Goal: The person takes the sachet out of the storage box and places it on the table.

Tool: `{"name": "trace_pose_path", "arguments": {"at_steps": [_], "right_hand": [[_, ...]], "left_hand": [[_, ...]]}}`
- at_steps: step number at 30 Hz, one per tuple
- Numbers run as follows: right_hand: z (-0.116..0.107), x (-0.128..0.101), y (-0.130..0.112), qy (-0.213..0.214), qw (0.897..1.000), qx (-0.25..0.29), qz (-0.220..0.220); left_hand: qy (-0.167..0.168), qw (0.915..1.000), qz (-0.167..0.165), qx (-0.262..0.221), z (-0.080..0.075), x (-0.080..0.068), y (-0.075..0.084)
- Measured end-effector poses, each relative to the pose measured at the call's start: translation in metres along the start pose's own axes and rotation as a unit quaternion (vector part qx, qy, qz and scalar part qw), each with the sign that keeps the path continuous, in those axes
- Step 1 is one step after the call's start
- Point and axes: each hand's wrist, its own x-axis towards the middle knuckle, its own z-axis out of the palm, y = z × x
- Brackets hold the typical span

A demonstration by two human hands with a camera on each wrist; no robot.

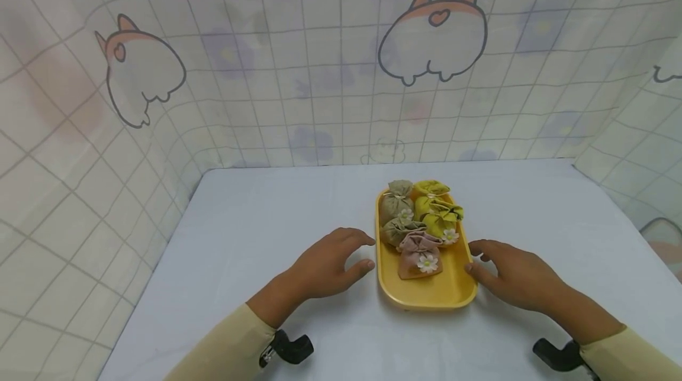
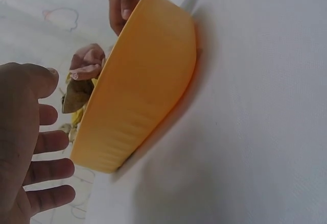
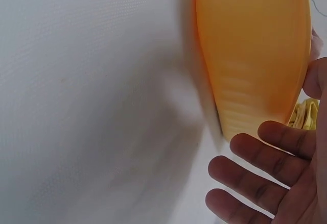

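Neither hand has a grip that I can make out. The left hand (image 1: 333,262) lies just beside one long side of the yellow, round-cornered, stiff-looking plastic tray (image 1: 458,279), its fingers loosely spread, holding nothing. The right hand (image 1: 514,271) waits at the opposite side, fingers relaxed, the thumb right at the rim; whether it touches, I can't tell.

The tray rests on the white cloth-covered table (image 1: 266,209), right of its middle, lengthwise between the far edge and the near side. I'd take it for light and stiff, its smooth walls perhaps a bit slippery; holding both long sides, palms facing, looks the surest way.

Inside, the load sits mostly toward the far end, so I'd expect that end to weigh more. Two olive-brown gathered cloth pouches (image 1: 391,209) fill the left side, two yellow-green gathered cloth pouches (image 1: 444,221) the far right corner, and a dusky pink cloth pouch (image 1: 410,262) with a white flower lies nearer the middle. They look soft and squashable, best pinched at the tied necks; the flowers seem the delicate part.

Beyond the table's far edge hangs a pale grid-patterned curtain (image 1: 319,73).
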Motion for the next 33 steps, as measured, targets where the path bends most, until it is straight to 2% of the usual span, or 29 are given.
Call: {"name": "trace_pose_path", "arguments": {"at_steps": [7, 21, 33], "right_hand": [[0.001, 0.000, 0.003, -0.004, 1.000, 0.004, -0.004], [0.002, 0.002, 0.002, -0.002, 1.000, 0.006, -0.014], [0.002, 0.004, 0.002, -0.013, 1.000, 0.016, -0.009]], "left_hand": [[0.016, 0.9998, 0.012, -0.001, 0.006, 0.007, 0.003], [0.015, 0.9997, 0.016, -0.008, 0.010, 0.016, 0.009], [0.042, 0.9979, 0.043, 0.023, 0.014, 0.025, 0.012]]}}
